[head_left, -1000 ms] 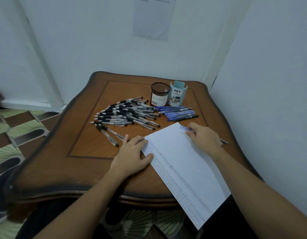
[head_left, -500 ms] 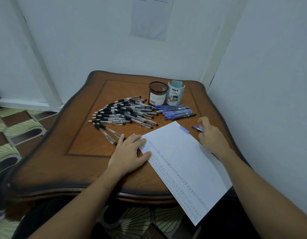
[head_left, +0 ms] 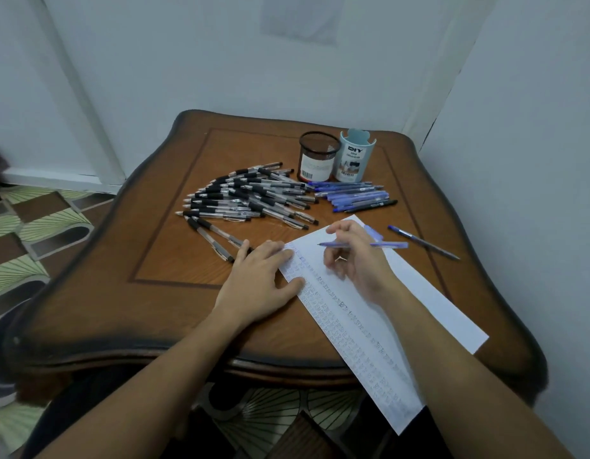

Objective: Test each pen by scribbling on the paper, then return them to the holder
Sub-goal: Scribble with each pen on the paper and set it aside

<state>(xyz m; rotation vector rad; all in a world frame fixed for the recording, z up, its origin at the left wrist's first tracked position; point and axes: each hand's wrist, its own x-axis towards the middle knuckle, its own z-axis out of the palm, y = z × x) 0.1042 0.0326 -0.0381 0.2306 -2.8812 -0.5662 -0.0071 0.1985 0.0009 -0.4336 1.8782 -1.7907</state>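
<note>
Blue pen point(head_left: 391, 245), held in the right hand point(head_left: 356, 263) over the paper point(head_left: 426, 293).

Item one: I log the right hand's fingers curled round the pen, tip pointing left above the sheet's top end; whether it touches I cannot tell. Item two: the left hand point(head_left: 260, 283), flat with fingers straight, presses the paper's left edge, where rows of scribbles run down the sheet. Item three: a blue cap point(head_left: 373, 232) on the paper just behind the right hand. Item four: a lone pen point(head_left: 423, 241) on the wooden table point(head_left: 174, 260), right of the sheet. Item five: a heap of black-grip pens point(head_left: 247, 200) and a row of blue pens point(head_left: 353, 195) farther back. Item six: a mesh holder point(head_left: 318, 157) and a pale-blue holder point(head_left: 355, 157), upright, side by side.
</note>
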